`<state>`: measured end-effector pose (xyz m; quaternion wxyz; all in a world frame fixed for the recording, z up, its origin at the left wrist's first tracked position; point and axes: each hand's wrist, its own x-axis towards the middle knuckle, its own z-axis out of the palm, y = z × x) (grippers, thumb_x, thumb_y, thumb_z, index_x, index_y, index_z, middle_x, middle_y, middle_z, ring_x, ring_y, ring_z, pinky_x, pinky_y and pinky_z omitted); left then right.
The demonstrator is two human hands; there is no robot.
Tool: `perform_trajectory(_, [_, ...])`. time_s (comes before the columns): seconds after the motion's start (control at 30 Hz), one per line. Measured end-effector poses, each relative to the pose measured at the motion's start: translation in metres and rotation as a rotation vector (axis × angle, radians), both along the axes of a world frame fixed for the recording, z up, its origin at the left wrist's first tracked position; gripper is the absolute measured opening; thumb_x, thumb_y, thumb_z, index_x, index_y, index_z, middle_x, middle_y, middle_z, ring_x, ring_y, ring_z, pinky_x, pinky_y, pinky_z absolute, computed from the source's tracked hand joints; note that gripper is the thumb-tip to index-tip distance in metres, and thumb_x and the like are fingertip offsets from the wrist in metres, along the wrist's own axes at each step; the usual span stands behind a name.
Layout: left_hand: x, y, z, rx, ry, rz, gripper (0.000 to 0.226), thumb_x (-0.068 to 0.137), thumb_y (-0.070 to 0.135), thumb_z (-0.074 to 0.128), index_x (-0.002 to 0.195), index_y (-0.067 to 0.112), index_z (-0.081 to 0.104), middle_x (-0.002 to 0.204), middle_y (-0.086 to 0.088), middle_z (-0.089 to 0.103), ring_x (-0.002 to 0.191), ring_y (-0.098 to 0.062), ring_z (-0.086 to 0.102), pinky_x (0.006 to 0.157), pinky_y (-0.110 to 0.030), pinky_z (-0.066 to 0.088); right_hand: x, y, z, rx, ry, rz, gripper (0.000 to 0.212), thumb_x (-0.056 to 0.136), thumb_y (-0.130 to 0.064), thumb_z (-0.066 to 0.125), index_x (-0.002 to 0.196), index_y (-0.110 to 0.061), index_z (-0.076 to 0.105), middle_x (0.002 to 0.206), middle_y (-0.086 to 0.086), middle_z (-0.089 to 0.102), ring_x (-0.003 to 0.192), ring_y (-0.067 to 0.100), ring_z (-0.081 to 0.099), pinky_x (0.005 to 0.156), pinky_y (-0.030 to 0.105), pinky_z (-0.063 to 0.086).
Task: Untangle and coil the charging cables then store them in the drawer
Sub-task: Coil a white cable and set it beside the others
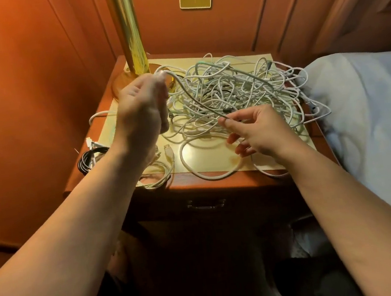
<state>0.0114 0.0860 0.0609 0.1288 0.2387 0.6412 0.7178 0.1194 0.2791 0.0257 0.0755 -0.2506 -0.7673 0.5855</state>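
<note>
- Left hand (141,110): raised at centre left of the frame, fingers curled round the upper end of a single grey cable (191,97); the view is blurred here, so the exact grip cannot be told.
- Right hand (258,131): at centre right, thumb and forefinger pinching the lower end of the same cable; the remaining fingers hang loosely curled.
- Tangled cables (239,87): a loose white and grey heap on the nightstand (217,181), centre of the frame, directly behind the right hand.
- Coiled white cable (161,173): on the near left edge of the nightstand, USB plug uppermost.
- Coiled black cable (89,159): at the left edge of the nightstand.
- Drawer (206,204): below the top, closed, handle visible.
- Brass lamp (131,41): upper left of the top.
- Bed (363,106): right of the frame, touching the heap.
</note>
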Motion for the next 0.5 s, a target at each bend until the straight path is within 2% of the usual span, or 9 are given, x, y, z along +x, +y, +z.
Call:
perform_trajectory(0.07, [-0.003, 0.01, -0.005, -0.168, 0.233, 0.017, 0.031, 0.107, 0.021, 0.05, 0.078, 0.013, 0.059, 0.05, 0.012, 0.047, 0.045, -0.003, 0.039, 0.047, -0.017, 0.033, -0.003, 0.003, 0.0, 0.022, 0.044, 0.015, 0.017, 0.089, -0.036, 0.081, 0.102, -0.024, 0.079, 0.08, 0.01, 0.078, 0.051, 0.023, 0.066, 0.052, 0.035, 0.057])
perform_trajectory(0.13, [-0.005, 0.021, -0.012, -0.287, 0.38, 0.002, 0.029, 0.106, 0.026, 0.055, 0.092, 0.003, 0.065, 0.057, 0.01, 0.057, 0.05, -0.004, 0.046, 0.05, -0.017, 0.035, -0.005, 0.004, 0.0, 0.072, 0.102, 0.025, 0.016, 0.089, -0.036, 0.081, 0.099, -0.023, 0.081, 0.078, 0.007, 0.078, 0.05, 0.024, 0.066, 0.049, 0.033, 0.055])
perform_trajectory(0.2, [-0.005, 0.03, -0.019, -0.396, 0.502, -0.064, 0.029, 0.103, 0.037, 0.059, 0.102, 0.008, 0.065, 0.06, -0.001, 0.052, 0.05, -0.013, 0.04, 0.047, -0.022, 0.03, -0.007, 0.004, 0.001, 0.122, 0.128, 0.038, 0.019, 0.09, -0.036, 0.08, 0.102, -0.022, 0.081, 0.077, 0.004, 0.078, 0.05, 0.024, 0.067, 0.048, 0.033, 0.055])
perform_trajectory(0.27, [-0.006, 0.038, -0.023, -0.523, 0.699, -0.11, 0.033, 0.099, 0.046, 0.06, 0.107, 0.015, 0.065, 0.058, 0.005, 0.044, 0.048, -0.008, 0.033, 0.045, -0.019, 0.025, -0.007, 0.004, 0.001, 0.187, 0.137, 0.051, 0.015, 0.093, -0.034, 0.077, 0.104, -0.024, 0.081, 0.076, 0.001, 0.078, 0.05, 0.022, 0.068, 0.047, 0.032, 0.053])
perform_trajectory(0.4, [-0.015, 0.046, -0.027, -0.625, 0.883, -0.126, 0.037, 0.093, 0.054, 0.059, 0.086, 0.018, 0.064, 0.058, 0.013, 0.042, 0.05, -0.003, 0.037, 0.048, -0.025, 0.026, -0.009, 0.011, -0.006, 0.254, 0.181, 0.008, 0.008, 0.096, -0.021, 0.074, 0.1, -0.024, 0.081, 0.074, 0.0, 0.077, 0.054, 0.01, 0.069, 0.046, 0.021, 0.049])
perform_trajectory(0.5, [-0.02, 0.047, -0.03, -0.582, 0.876, -0.132, 0.031, 0.097, 0.04, 0.066, 0.074, 0.025, 0.051, 0.061, 0.016, 0.043, 0.053, -0.002, 0.038, 0.052, -0.024, 0.028, -0.014, 0.018, -0.013, 0.207, 0.167, -0.049, 0.008, 0.095, -0.019, 0.077, 0.101, -0.019, 0.081, 0.076, 0.002, 0.077, 0.055, 0.01, 0.067, 0.045, 0.019, 0.047])
